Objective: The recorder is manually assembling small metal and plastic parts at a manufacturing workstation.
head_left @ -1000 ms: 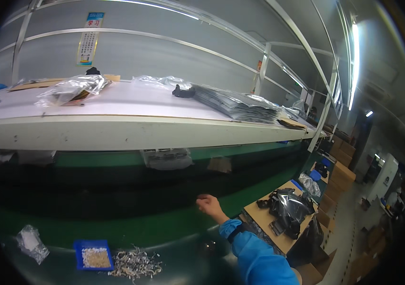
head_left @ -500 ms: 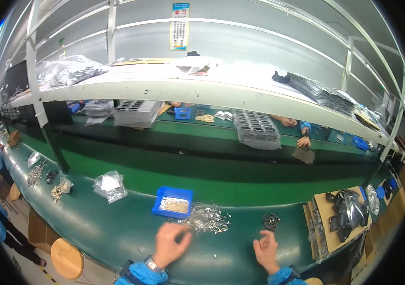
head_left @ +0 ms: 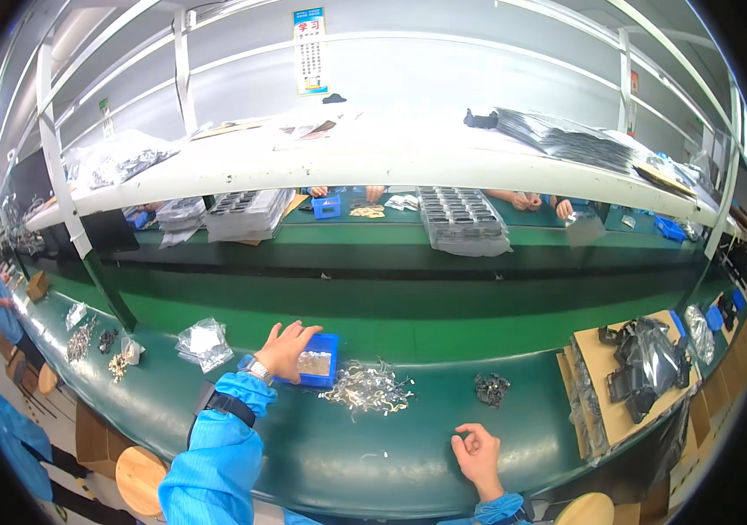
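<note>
My left hand (head_left: 282, 353) reaches over the left side of a blue plastic tray (head_left: 335, 360), fingers stretched and apart. It covers part of the rim, and whatever lies under the palm is hidden. Small flat pale pieces (head_left: 314, 363) fill the tray's visible floor. Just right of the tray spreads a loose pile of small silvery and whitish metal parts (head_left: 366, 388). My right hand (head_left: 476, 451) hovers near the bench front, loosely curled, with thumb and forefinger a little apart and nothing visible between them. Beyond it sits a small heap of black parts (head_left: 491, 389).
Clear plastic bags (head_left: 204, 343) lie left of the tray, with more small part heaps (head_left: 82, 339) farther left. Cardboard sheets with black wrapped parts (head_left: 645, 363) stand at right. A white shelf (head_left: 373, 168) crosses above. Other people work across the bench and at far left.
My left hand has moved forward and left, from beside the metal parts onto the tray. My right hand's forefinger has bent inward. The whole view has shifted slightly.
</note>
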{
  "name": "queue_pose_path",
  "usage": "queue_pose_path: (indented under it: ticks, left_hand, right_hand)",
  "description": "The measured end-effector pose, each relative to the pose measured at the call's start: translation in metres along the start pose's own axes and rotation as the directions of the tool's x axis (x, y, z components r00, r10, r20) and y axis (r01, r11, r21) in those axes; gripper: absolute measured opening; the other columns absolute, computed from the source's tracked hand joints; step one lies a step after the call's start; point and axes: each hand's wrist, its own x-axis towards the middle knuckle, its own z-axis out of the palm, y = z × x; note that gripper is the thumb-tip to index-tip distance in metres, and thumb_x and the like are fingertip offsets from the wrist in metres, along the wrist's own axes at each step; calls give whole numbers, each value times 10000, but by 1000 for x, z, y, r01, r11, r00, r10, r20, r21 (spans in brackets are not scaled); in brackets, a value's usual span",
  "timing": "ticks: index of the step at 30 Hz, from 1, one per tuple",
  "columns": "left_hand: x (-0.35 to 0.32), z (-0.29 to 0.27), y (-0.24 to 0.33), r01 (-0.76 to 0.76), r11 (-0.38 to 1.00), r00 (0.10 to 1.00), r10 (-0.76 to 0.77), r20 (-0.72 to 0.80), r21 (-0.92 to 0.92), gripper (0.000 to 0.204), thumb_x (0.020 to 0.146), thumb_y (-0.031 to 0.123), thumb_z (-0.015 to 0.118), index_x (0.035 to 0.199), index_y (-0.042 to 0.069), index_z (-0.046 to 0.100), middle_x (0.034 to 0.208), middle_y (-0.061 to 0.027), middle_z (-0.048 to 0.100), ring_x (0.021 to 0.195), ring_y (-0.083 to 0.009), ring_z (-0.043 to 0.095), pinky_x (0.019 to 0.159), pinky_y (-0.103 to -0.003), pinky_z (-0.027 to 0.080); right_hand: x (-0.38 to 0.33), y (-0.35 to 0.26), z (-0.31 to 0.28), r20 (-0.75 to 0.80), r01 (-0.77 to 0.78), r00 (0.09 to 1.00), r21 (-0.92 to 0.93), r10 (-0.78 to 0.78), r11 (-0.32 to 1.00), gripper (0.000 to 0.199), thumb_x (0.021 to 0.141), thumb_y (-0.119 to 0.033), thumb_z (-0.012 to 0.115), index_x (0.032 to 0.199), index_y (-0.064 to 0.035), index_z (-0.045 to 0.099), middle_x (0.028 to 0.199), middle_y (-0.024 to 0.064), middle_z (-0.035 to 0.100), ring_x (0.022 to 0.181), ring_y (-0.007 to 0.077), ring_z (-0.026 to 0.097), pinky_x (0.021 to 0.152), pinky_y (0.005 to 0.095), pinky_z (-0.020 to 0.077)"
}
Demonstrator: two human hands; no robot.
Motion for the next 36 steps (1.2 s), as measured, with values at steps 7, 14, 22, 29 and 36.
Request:
queue_pose_path:
  ticks: [7,14,22,29,36]
  left_hand:
    - [-51,-20,-19,28,989,966,-64,-251,-146,1161,520,322,890,1517,72,350,1322,-191,527,1262,-400,501,1102,-500,371]
    - [-100,21,-38,135,978,924,-183,-336,-161,1135,544,451,885,1482,1,430,1264,-232,571,1161,-400,560,1018,-471,467]
    - [-94,57,-32,447,870,777,-492,-392,-206,1115,555,541,862,1453,29,446,1227,-200,581,1127,-381,559,974,-511,429]
    - [-92,59,-23,441,820,692,-569,-445,-364,1077,553,500,854,1428,22,445,1232,-156,572,1132,-347,530,929,-478,398]
    - [-76,67,-18,382,852,665,-523,-534,-358,1095,525,526,834,1432,42,454,1202,-143,569,1119,-349,520,913,-474,393]
  right_hand:
    - [-1,6,-2,-2,-16,1000,10,16,1000,90,843,-76,755,893,-18,708,544,-50,462,508,18,413,478,221,343]
    - [6,0,2,158,-162,974,-15,162,987,109,835,-81,779,903,-23,717,555,-68,493,522,-2,420,487,207,343]
    - [36,-11,34,249,-100,962,-71,115,992,448,796,-188,843,1170,-40,646,945,52,646,655,77,555,594,243,471]
    - [82,-32,90,423,417,870,-358,-253,836,994,700,-524,864,1466,-61,434,1518,226,390,1422,405,344,1154,495,316]
    - [121,-35,123,512,531,807,-413,-294,740,1098,677,-622,835,1488,-11,415,1503,268,437,1432,439,374,1185,514,292]
